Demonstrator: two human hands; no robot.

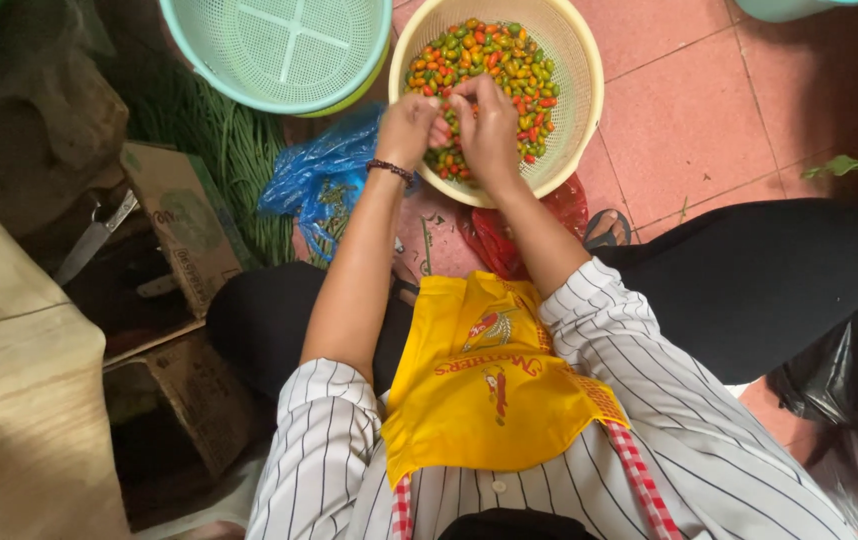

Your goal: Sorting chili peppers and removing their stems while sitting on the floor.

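Note:
A pale yellow perforated basket (579, 90) on the floor holds many small chillies (494, 55) in green, orange and red. Both of my hands are over its near side, fingertips pinched together. My left hand (407, 128), with a dark bead bracelet at the wrist, and my right hand (489, 130) grip one small red chilli (441, 128) between them. Their fingers hide most of it.
An empty mint-green basket (289, 50) stands to the left of the yellow one. A blue plastic bag (319, 175), a red bag (494, 240), long green beans (234, 150), cardboard boxes (184, 215), a knife (94, 240) and a black bag (849, 375) surround my legs on the red tiles.

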